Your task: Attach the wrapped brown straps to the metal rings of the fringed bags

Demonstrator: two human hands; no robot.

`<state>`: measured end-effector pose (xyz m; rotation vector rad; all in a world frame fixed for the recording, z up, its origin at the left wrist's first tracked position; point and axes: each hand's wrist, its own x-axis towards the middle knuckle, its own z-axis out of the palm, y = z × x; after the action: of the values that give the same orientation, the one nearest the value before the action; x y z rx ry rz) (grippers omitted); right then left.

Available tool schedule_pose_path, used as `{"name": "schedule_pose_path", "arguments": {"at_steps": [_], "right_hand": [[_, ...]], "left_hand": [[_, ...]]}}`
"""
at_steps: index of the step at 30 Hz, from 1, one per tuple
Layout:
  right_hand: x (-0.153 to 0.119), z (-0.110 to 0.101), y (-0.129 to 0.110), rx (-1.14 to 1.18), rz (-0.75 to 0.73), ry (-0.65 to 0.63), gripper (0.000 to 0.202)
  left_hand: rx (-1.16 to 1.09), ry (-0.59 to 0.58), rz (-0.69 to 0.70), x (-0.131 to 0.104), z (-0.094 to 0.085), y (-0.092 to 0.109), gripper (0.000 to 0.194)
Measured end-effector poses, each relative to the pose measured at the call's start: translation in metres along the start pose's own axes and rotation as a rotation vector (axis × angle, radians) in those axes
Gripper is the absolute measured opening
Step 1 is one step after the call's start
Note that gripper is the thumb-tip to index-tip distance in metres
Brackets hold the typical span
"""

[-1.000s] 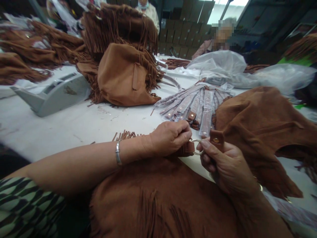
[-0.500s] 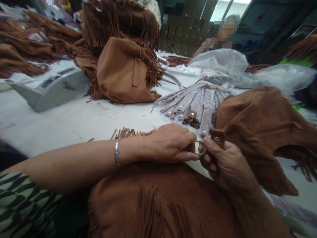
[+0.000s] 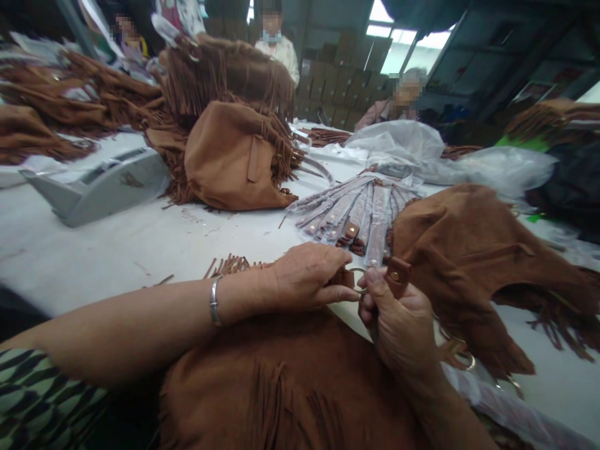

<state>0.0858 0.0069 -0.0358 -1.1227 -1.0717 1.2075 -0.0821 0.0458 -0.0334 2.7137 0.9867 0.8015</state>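
A brown fringed suede bag [image 3: 300, 375] lies in front of me, below both hands. My left hand [image 3: 307, 272] pinches a short brown leather tab [image 3: 347, 280] between thumb and fingers. A metal ring [image 3: 359, 271] spans the gap between my hands, joined to that tab. My right hand [image 3: 403, 322] is closed on a leather strap [image 3: 399, 267], whose end with a brass snap sticks up above the thumb. Its fingertips meet the ring's right side. How the strap passes the ring is hidden by the fingers.
Plastic-wrapped straps [image 3: 344, 209] lie fanned out beyond my hands. One brown bag [image 3: 454, 250] rests at right, another [image 3: 229, 156] stands at a fringed pile. A grey tape dispenser [image 3: 112, 187] sits on the white table [image 3: 94, 250] at left. Co-workers [image 3: 389, 112] are across the table.
My view has tilted up and shifted right, so things sit lower and further left. Both hands still hold the tab and the strap; more of the tab shows beside the ring.
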Motion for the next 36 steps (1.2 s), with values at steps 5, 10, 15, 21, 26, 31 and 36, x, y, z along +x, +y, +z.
{"name": "schedule_pose_path", "arguments": {"at_steps": [5, 10, 15, 21, 26, 31, 36], "right_hand": [[0.004, -0.011, -0.01, -0.095, 0.277, -0.239, 0.043], [0.006, -0.021, -0.017, -0.122, 0.405, -0.404, 0.038], [-0.007, 0.005, -0.007, 0.225, 0.241, -0.135, 0.032], [-0.005, 0.001, -0.006, 0.194, 0.373, -0.242, 0.037], [0.011, -0.025, -0.011, -0.161, 0.407, -0.45, 0.038], [0.01, -0.029, -0.01, -0.178, 0.371, -0.512, 0.036], [0.002, -0.01, -0.006, 0.107, 0.303, -0.273, 0.035]], "left_hand": [[-0.027, -0.161, 0.202, -0.003, -0.007, 0.002, 0.036], [0.012, -0.234, 0.257, -0.004, -0.009, 0.005, 0.037], [0.007, -0.085, 0.084, -0.002, -0.005, -0.003, 0.051], [-0.052, -0.15, 0.141, -0.005, -0.012, -0.003, 0.042], [-0.107, -0.309, 0.254, -0.005, -0.016, 0.004, 0.034], [-0.051, -0.314, 0.28, -0.007, -0.013, 0.004, 0.039], [0.161, -0.116, 0.167, -0.007, -0.009, 0.004, 0.047]]}}
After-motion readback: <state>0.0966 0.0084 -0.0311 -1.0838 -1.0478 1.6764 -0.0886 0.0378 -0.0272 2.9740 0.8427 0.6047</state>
